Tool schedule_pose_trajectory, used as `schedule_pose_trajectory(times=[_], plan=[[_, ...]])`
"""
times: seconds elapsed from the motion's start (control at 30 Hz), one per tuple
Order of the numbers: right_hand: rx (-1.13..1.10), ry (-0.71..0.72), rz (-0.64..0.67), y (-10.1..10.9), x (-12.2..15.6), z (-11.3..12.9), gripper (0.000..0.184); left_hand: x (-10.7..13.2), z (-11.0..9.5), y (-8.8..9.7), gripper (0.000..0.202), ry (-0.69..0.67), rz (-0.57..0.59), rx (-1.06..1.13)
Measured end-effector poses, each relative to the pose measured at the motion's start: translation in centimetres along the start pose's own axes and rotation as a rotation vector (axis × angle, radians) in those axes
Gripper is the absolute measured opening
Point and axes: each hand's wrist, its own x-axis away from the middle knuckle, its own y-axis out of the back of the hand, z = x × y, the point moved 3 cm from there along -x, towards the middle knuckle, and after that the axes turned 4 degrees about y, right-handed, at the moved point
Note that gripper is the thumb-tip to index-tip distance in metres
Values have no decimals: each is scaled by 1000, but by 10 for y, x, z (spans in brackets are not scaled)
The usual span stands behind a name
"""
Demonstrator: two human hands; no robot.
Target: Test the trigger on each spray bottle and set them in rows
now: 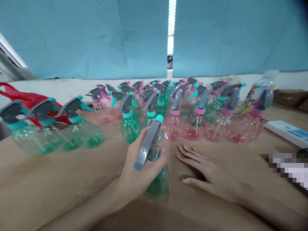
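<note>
My left hand [139,170] is wrapped round the neck of a green spray bottle [157,184] with a grey trigger head and a turquoise nozzle. The bottle stands roughly upright near the middle of the table; part of it is hidden by the fingers. To its right, my right hand [204,170] lies palm down by the tabletop, fingers stretched out and holding nothing. Just beyond the hands stand pink spray bottles [172,126] and another green spray bottle [130,128].
Several more green spray bottles [84,133] stand at the left, before a red plastic bag [26,99]. A drink bottle [258,91], a white power strip [287,131] and a blurred-out flat object [288,170] are at the right. A blue curtain [96,38] hangs behind the table [72,179].
</note>
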Motion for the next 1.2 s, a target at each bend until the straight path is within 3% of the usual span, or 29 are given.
schedule_pose_trajectory(times=[0.17,0.7,1.1,1.2], plan=[[-18,15,-21,0,0,0,65,0,2,1,44,-41,6,7],[-19,11,-19,0,-1,0,65,-3,-8,6,14,-15,-25,-66],[20,13,-30,6,-1,5,64,-2,7,6,37,-1,-24,-154],[26,-13,-14,12,1,13,63,1,9,6,44,14,-6,-50]])
